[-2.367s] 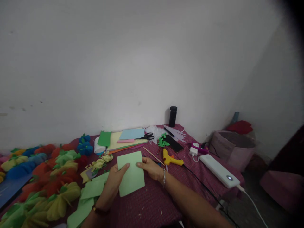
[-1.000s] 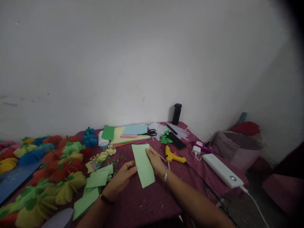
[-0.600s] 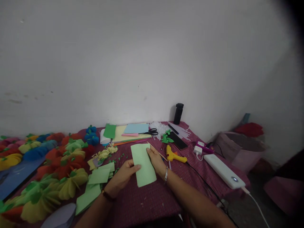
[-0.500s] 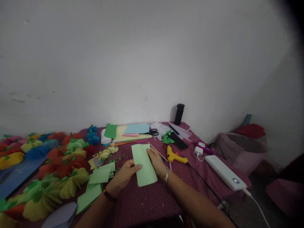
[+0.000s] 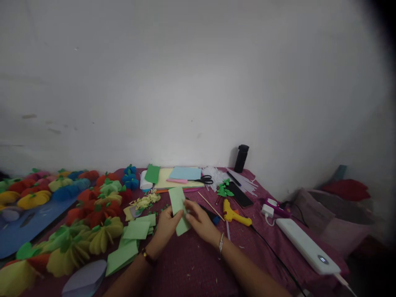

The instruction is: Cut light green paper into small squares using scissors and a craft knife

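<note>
At nine o'clock from the glue gun [image 5: 233,215], the green sheet [image 5: 177,199] is being pinched by the left hand [image 5: 167,226] and touched by the right hand [image 5: 202,225], whose grip cannot be told. Looking narrower than before, it is probably being folded.
</note>
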Demonstrator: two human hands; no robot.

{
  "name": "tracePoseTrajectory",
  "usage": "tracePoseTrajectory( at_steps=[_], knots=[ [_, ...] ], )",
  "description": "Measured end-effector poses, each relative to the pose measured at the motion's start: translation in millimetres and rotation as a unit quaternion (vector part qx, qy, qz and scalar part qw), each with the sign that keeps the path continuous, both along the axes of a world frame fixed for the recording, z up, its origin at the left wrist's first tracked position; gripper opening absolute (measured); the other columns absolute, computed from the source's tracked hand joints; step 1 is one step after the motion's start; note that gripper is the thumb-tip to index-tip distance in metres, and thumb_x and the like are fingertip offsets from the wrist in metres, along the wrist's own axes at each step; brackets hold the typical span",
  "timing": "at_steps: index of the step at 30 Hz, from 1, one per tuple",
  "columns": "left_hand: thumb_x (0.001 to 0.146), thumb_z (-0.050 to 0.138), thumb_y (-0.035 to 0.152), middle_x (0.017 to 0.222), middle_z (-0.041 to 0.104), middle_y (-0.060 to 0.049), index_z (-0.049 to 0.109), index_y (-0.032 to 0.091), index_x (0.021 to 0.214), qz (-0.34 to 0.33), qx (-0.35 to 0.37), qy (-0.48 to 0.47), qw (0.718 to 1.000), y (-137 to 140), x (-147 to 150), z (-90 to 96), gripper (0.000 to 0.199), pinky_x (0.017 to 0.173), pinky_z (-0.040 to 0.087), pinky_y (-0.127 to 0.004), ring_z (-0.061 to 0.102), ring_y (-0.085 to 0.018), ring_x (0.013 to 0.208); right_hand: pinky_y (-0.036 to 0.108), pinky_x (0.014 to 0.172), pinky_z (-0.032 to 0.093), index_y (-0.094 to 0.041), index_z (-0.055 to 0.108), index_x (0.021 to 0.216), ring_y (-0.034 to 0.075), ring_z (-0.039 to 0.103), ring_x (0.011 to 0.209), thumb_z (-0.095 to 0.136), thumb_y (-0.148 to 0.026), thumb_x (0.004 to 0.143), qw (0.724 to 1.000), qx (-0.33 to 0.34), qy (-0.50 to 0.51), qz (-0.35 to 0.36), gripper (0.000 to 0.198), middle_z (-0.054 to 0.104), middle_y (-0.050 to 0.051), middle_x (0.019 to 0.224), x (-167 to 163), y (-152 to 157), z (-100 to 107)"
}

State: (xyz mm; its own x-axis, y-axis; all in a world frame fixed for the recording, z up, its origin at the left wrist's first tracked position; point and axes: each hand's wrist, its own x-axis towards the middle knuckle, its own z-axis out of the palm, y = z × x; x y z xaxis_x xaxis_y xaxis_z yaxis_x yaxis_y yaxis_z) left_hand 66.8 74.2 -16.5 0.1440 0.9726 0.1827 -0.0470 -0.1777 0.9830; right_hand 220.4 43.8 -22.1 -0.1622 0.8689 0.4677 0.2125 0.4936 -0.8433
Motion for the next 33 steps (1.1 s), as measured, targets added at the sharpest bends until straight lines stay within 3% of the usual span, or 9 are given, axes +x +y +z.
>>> tracePoseTrajectory(
  at_steps=[2, 5, 11, 22, 33],
  knots=[
    [0.07, 0.068, 0.035, 0.076, 0.071, -0.007, 0.067, 0.01, 0.091, -0.037, -0.028, -0.048, 0.998, 0.8, 0.7, -3.6, 0.033, 0.056, 0.048, -0.027, 0.061, -0.018, 0.06, 0.04, 0.104, 0.033, -0.024, 0.043, 0.134, 0.022, 0.045, 0.122, 0.051, -0.035, 0.088, 0.999, -0.028, -0.002, 0.044, 0.048, 0.048, 0.009, 0.135, -6.8, -3.7, -1.8],
    [0.069, 0.068, 0.038, 0.081, 0.071, -0.007, 0.064, 0.011, 0.095, -0.058, -0.046, -0.087, 0.993, 2.9, 0.1, -5.8, 0.038, 0.063, 0.049, -0.028, 0.063, -0.02, 0.068, 0.04, 0.108, 0.027, -0.022, 0.041, 0.136, 0.022, 0.04, 0.128, 0.051, -0.039, 0.088, 0.998, -0.035, -0.007, 0.053, 0.052, 0.044, 0.01, 0.139, -10.9, -6.0, -2.8],
    [0.065, 0.07, 0.04, 0.083, 0.071, -0.008, 0.065, 0.012, 0.089, -0.085, 0.03, -0.076, 0.993, 10.0, -3.9, -6.6, 0.038, 0.069, 0.049, -0.031, 0.062, -0.021, 0.071, 0.041, 0.108, 0.028, -0.02, 0.038, 0.138, 0.023, 0.039, 0.129, 0.05, -0.048, 0.087, 0.997, -0.024, -0.012, 0.066, 0.059, 0.042, 0.011, 0.141, -8.7, -10.0, 3.8],
    [0.065, 0.069, 0.051, 0.076, 0.069, -0.007, 0.066, 0.012, 0.083, -0.088, 0.069, -0.115, 0.987, 6.5, -5.8, -6.4, 0.043, 0.062, 0.047, -0.026, 0.057, -0.017, 0.063, 0.04, 0.11, 0.026, -0.023, 0.038, 0.138, 0.022, 0.036, 0.132, 0.05, -0.048, 0.088, 0.997, -0.023, -0.013, 0.074, 0.058, 0.041, 0.009, 0.142, -10.0, -10.5, -0.2],
    [0.066, 0.07, 0.046, 0.079, 0.069, -0.007, 0.067, 0.012, 0.089, -0.092, 0.033, -0.109, 0.989, 5.9, -6.5, -5.2, 0.04, 0.064, 0.047, -0.028, 0.059, -0.018, 0.067, 0.039, 0.109, 0.028, -0.022, 0.038, 0.138, 0.023, 0.039, 0.129, 0.052, -0.049, 0.086, 0.996, -0.007, 0.016, 0.088, 0.061, 0.043, 0.009, 0.141, -11.1, -10.9, 1.9]
  ],
)
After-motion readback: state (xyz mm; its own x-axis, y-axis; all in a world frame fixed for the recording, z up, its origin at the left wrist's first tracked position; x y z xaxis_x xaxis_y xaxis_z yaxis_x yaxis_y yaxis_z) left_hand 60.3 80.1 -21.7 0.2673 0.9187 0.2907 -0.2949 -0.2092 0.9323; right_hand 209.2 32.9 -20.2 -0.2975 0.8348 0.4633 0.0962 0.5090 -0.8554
